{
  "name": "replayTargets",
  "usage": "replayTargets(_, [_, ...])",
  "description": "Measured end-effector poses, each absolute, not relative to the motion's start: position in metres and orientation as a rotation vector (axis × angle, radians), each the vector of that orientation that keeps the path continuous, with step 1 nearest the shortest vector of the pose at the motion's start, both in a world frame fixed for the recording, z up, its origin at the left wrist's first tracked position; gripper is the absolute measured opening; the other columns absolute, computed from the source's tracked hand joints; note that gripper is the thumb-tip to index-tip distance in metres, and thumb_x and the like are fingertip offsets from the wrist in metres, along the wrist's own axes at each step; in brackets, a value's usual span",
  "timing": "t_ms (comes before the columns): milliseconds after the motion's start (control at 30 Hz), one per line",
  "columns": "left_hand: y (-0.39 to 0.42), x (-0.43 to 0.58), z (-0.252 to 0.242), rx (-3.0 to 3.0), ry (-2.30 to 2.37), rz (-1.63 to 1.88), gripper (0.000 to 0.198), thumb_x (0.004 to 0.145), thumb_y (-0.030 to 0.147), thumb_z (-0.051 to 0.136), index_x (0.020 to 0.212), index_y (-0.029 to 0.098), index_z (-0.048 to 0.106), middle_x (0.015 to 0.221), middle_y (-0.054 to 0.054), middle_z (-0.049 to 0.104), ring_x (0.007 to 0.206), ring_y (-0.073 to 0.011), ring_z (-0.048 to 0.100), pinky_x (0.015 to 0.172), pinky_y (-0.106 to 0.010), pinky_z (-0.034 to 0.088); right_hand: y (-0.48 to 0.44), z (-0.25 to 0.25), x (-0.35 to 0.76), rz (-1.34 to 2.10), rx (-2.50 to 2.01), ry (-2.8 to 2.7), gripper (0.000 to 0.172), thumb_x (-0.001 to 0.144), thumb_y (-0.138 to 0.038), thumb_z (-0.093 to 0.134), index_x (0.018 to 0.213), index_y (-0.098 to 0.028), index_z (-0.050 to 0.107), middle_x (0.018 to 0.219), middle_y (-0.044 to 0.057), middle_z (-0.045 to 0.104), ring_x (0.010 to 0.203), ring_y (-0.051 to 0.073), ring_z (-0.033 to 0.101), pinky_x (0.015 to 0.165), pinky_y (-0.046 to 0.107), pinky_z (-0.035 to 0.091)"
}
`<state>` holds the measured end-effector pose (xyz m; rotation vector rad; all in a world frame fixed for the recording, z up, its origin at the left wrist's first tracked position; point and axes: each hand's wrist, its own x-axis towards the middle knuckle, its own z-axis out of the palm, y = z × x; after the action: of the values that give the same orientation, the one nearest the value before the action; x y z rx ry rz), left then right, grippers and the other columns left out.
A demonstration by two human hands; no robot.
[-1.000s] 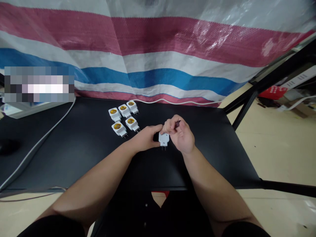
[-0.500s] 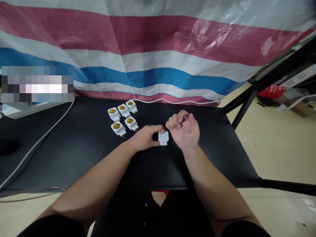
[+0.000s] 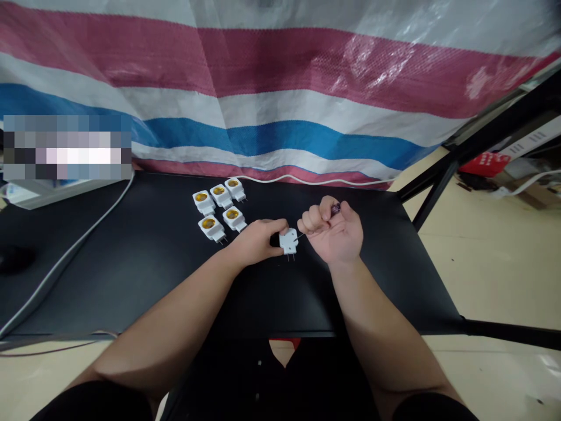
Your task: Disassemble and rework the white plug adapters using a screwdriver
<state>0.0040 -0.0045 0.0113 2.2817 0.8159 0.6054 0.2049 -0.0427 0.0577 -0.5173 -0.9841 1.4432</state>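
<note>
Between the thumb and fingers of my left hand (image 3: 258,241) is a small white plug-in unit (image 3: 288,241), its back turned up and its two metal prongs toward me. Small holes show in that back. My right hand (image 3: 335,234) is closed, palm up, around a screwdriver (image 3: 336,209) with a dark purple, see-through handle, mostly hidden by the fingers. The thin shaft reaches left to the unit's back, where the tip appears to touch it. Left of my hands, several similar white plug-in units (image 3: 211,228) lie with round gold-coloured faces up.
All this is on a black table (image 3: 280,304). A white cable (image 3: 79,240) crosses its left side, near a dark mouse-like object (image 3: 13,259). Behind hangs a striped plastic sheet (image 3: 263,64). A black metal frame (image 3: 433,193) stands at the right, with boxes beyond.
My right hand has shifted slightly right, and more of the screwdriver's shaft shows against the unit's back. My left hand and the unit have moved slightly up and left.
</note>
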Motion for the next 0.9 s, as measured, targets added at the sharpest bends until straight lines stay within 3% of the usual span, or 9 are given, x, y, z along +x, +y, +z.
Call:
replayTargets(100, [-0.004, 0.004, 0.011, 2.302, 0.798, 0.628, 0.028, 0.081, 0.018, 0.076, 0.099, 0.024, 0.055, 0.094, 0.0, 0.068, 0.086, -0.0205, 0.066, 0.078, -0.031, 0.046, -0.043, 0.056, 0.204, 1.494, -0.5, -1.018, 0.058, 0.093, -0.068, 0.062, 0.069, -0.024, 0.034, 0.056, -0.006, 0.023, 0.053, 0.014, 0.021, 0.057, 0.033, 0.03])
replayTargets(300, [-0.004, 0.004, 0.009, 2.338, 0.75, 0.644, 0.02, 0.086, 0.018, 0.073, 0.09, 0.023, 0.054, 0.087, 0.0, 0.063, 0.086, -0.0215, 0.065, 0.078, -0.033, 0.047, -0.044, 0.051, 0.199, 1.562, -0.46, -1.076, 0.053, 0.094, -0.066, 0.063, 0.07, -0.024, 0.042, 0.057, -0.007, 0.025, 0.054, 0.013, 0.024, 0.059, 0.033, 0.032])
replayTargets(633, [-0.003, 0.004, 0.006, 2.309, 0.744, 0.647, 0.022, 0.086, 0.019, 0.076, 0.104, 0.023, 0.063, 0.097, -0.002, 0.071, 0.094, -0.0241, 0.069, 0.084, -0.035, 0.051, -0.044, 0.044, 0.196, 1.532, -0.43, -1.135, 0.046, 0.098, -0.065, 0.062, 0.076, -0.025, 0.053, 0.06, -0.006, 0.03, 0.055, 0.014, 0.028, 0.058, 0.031, 0.033])
replayTargets(767, [-0.004, 0.004, 0.008, 2.262, 0.734, 0.665, 0.02, 0.088, 0.025, 0.078, 0.104, 0.023, 0.067, 0.101, -0.003, 0.074, 0.097, -0.0242, 0.072, 0.088, -0.036, 0.053, -0.044, 0.038, 0.195, 1.513, -0.368, -1.237, 0.041, 0.103, -0.057, 0.06, 0.079, -0.024, 0.059, 0.061, -0.005, 0.035, 0.055, 0.014, 0.035, 0.057, 0.031, 0.035])
replayTargets(900, [-0.005, 0.004, 0.009, 2.247, 0.711, 0.686, 0.019, 0.088, 0.022, 0.078, 0.104, 0.022, 0.068, 0.101, -0.003, 0.076, 0.096, -0.0231, 0.073, 0.087, -0.034, 0.053, -0.043, 0.03, 0.194, 1.415, -0.362, -1.362, 0.04, 0.105, -0.053, 0.06, 0.082, -0.021, 0.063, 0.076, 0.0, 0.048, 0.06, 0.013, 0.047, 0.056, 0.031, 0.038])
